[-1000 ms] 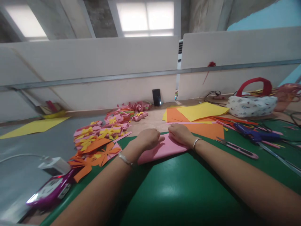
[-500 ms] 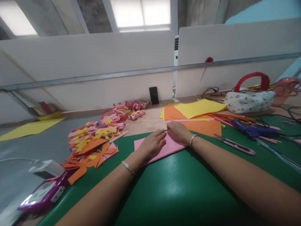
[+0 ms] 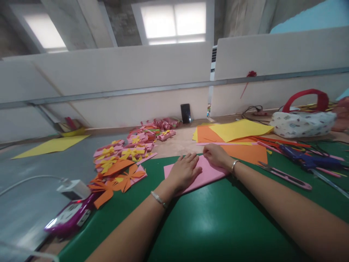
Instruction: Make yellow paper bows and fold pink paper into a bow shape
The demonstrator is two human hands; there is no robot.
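A pink sheet of paper (image 3: 208,171), apparently folded, lies on the green mat (image 3: 201,225) in front of me. My left hand (image 3: 185,171) rests flat across its left half, fingers stretched out and slightly spread. At the far edge of the paper, my right hand (image 3: 215,154) has its fingers curled and pressed together on the sheet; its fingertips are partly hidden. Just beyond the right hand lie orange paper (image 3: 245,153) and yellow paper (image 3: 242,130).
Pink, yellow and orange paper pieces (image 3: 133,153) are heaped at left, near a purple device (image 3: 72,216) with a white plug. Rightward lie a pink cutter (image 3: 289,177), a blue glue gun (image 3: 308,158) and a patterned bag (image 3: 302,123). A phone (image 3: 185,113) leans against the partition.
The camera view has turned a little left, so everything sits further right and slightly lower. My left fingers look a bit more spread; both hands stay on the pink paper.
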